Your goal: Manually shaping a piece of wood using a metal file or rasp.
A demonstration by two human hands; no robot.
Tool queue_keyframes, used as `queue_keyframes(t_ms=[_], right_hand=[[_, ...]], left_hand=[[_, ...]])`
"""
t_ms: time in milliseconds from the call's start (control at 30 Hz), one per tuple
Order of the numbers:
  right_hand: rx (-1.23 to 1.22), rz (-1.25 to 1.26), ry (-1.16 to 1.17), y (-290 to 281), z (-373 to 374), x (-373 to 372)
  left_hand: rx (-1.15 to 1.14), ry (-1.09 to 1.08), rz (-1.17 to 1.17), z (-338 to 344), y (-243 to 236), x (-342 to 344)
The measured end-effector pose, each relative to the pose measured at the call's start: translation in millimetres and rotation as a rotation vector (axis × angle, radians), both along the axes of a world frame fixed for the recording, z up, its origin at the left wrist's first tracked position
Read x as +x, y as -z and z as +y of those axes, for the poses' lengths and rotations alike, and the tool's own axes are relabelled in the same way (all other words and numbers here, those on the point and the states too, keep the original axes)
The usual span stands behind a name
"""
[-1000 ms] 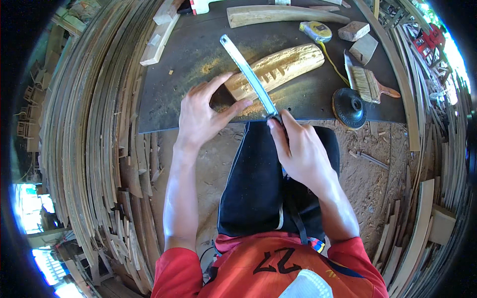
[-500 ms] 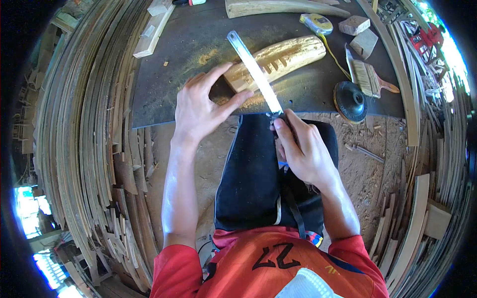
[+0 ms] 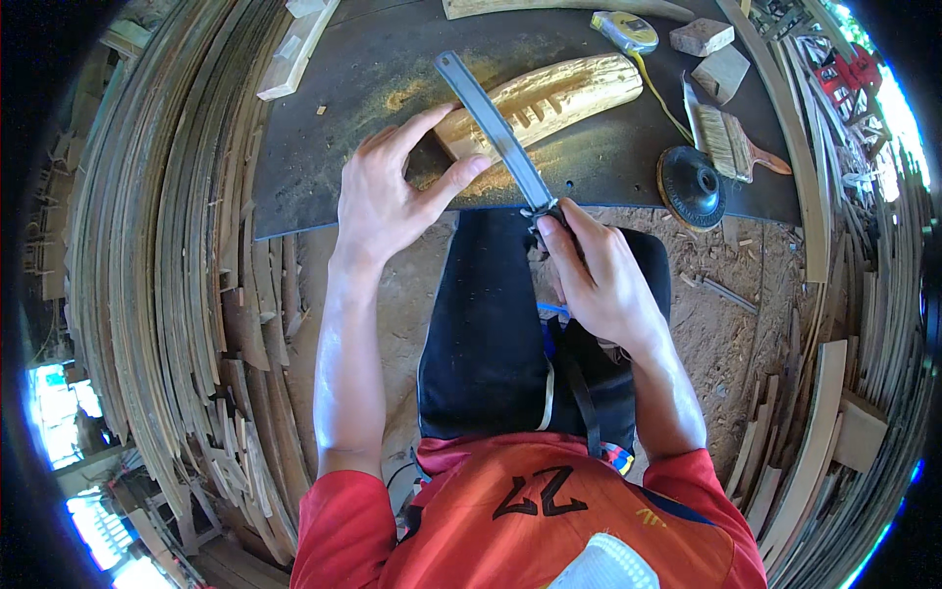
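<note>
My left hand [image 3: 383,191] clasps the left end of a piece of carved pale wood [image 3: 574,88], thumb on the near side and forefinger on the far side. The wood lies aslant on a dark tabletop [image 3: 378,59] and has several short notches cut in its near side. In my right hand [image 3: 594,270], fingers are wrapped round the dark handle of a long flat metal blade [image 3: 496,128], much like a hacksaw blade with a hole at its tip. The blade crosses over the wood just right of my left thumb; whether it touches is unclear.
Right of the wood are a tape measure [image 3: 626,32], two wooden blocks [image 3: 721,76], a paintbrush [image 3: 726,147] and a round black disc pad [image 3: 691,187]. Behind lies a long curved wood piece [image 3: 549,8]. Stacked planks [image 3: 147,245] stand at left, with sawdust on the tabletop.
The blade has shifted slightly left, and its bright glare has faded to grey. The view has moved a little; my left hand keeps its hold on the wood.
</note>
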State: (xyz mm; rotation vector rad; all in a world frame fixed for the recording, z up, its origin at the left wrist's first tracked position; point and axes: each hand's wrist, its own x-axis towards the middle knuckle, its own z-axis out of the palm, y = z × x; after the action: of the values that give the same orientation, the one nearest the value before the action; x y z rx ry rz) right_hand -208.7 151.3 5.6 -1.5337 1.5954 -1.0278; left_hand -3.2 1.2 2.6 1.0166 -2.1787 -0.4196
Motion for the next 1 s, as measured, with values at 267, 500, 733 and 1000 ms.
queue_keyframes(t_ms=[267,500,733,1000], right_hand=[[-0.019,-0.003,0.007,-7.5,-17.2,5.2],[-0.096,0.017,0.042,-1.5,-0.7,7.4],[-0.075,-0.018,0.033,-1.1,-25.9,16.3],[-0.249,0.093,0.059,9.0,-23.1,20.2]], left_hand=[[0.01,0.053,0.006,-3.1,4.1,1.9],[0.039,0.02,0.063,-2.6,3.6,-1.2],[0.041,0.014,0.072,-5.1,8.7,0.7],[0.175,-0.031,-0.067,-2.9,1.1,2.8]])
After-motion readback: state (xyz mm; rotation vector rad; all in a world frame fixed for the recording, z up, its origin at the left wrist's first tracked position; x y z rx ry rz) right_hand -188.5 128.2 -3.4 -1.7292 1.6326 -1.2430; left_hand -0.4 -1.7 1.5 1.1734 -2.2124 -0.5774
